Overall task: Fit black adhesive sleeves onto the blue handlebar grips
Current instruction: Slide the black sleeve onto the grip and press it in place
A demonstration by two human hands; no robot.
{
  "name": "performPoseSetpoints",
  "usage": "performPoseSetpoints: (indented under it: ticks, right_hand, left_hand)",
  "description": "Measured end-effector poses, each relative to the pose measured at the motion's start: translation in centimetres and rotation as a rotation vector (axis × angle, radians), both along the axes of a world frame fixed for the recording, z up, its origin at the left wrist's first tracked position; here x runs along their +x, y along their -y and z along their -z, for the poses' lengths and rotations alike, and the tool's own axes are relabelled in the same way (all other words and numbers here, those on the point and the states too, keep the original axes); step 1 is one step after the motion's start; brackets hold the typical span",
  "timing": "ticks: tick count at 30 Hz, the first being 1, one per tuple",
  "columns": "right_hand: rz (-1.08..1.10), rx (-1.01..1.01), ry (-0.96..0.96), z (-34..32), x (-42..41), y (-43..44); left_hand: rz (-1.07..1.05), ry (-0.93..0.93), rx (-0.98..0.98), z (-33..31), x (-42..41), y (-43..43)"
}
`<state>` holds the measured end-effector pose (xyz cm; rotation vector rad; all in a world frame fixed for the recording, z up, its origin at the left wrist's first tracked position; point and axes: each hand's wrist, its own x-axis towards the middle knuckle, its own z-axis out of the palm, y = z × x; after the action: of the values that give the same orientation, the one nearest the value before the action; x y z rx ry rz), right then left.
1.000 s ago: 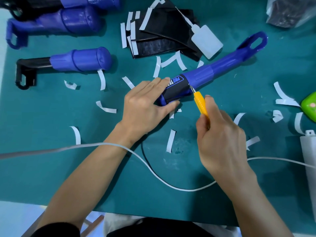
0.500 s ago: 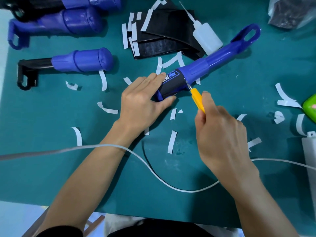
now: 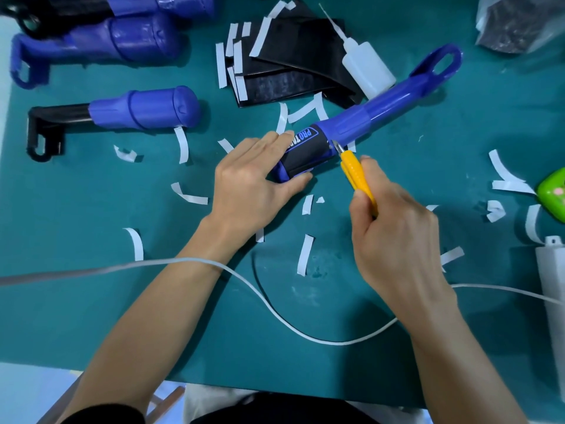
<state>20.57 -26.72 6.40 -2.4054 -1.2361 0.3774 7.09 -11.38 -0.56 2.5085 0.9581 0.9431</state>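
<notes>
**Left on grip, right on knife**

My left hand [image 3: 253, 179] clamps one blue grip [image 3: 382, 108] that lies diagonally mid-mat. My fingers sit over its one black sleeve [image 3: 305, 151], with the thumb on the near side. My right hand [image 3: 397, 240] is closed round one yellow knife [image 3: 356, 175], its tip touching the sleeve's right edge. Three more grips [image 3: 143, 108] lie top left on the green mat [image 3: 91, 286]. There is one pile of spare sleeves [image 3: 290, 56] and one white bottle [image 3: 367, 68] beside it. One white cable [image 3: 275, 313] crosses near me. The white paper strips [image 3: 305, 255] are too many to count.
</notes>
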Motion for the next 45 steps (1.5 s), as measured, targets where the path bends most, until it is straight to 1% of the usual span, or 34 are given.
performPoseSetpoints:
  ticks: [5,10,16,19,21,24,28,30,36,38,40,42,43,45]
  right_hand:
    - [-0.022,-0.024,-0.007,0.2,0.3,0.0]
    - [-0.034,-0.094,-0.002,0.2,0.5,0.0]
    - [0.009,-0.122,0.069,-0.2,-0.9,0.1]
    - [-0.029,-0.273,0.092,0.2,-0.7,0.3]
    - [-0.042,-0.320,0.069,0.6,0.0,0.4]
    - [-0.031,-0.240,0.056,0.4,0.8,0.4]
    - [0.067,-0.096,0.084,0.2,2.0,0.4]
    - [0.123,-0.086,0.109,0.4,2.8,0.5]
    - [0.252,-0.147,0.223,2.2,4.8,1.0]
    - [0.238,-0.122,0.282,2.4,5.2,1.0]
    - [0.179,0.054,0.270,2.3,4.9,0.6]
    - [0.071,0.275,0.167,1.9,3.7,-0.7]
    - [0.014,0.341,0.116,1.9,3.1,-1.5]
    - [-0.081,0.353,0.042,1.9,2.8,-3.3]
  left_hand:
    - [0.000,-0.001,0.011,0.0,0.0,0.1]
    - [0.005,0.003,0.014,0.2,0.1,0.0]
    - [0.015,-0.003,0.012,0.0,0.0,0.1]
    - [0.007,-0.010,-0.009,-0.1,0.0,0.0]
    - [0.003,-0.009,-0.019,-0.2,0.0,0.0]
    - [0.000,-0.013,-0.030,-0.4,-0.1,0.0]
    - [0.008,-0.011,-0.052,-0.5,-0.1,0.0]
    - [0.013,-0.012,-0.058,-0.4,-0.2,0.0]
    - [0.016,-0.008,-0.092,-0.5,-0.7,-0.3]
    - [0.018,-0.014,-0.088,-0.4,-0.8,-0.2]
    - [0.022,-0.016,-0.070,-0.3,-0.8,0.0]
    - [0.032,-0.010,-0.043,-0.3,-0.8,0.0]
    - [0.034,-0.006,-0.029,-0.3,-0.7,0.0]
    - [0.039,0.005,-0.010,-0.3,-0.7,0.1]
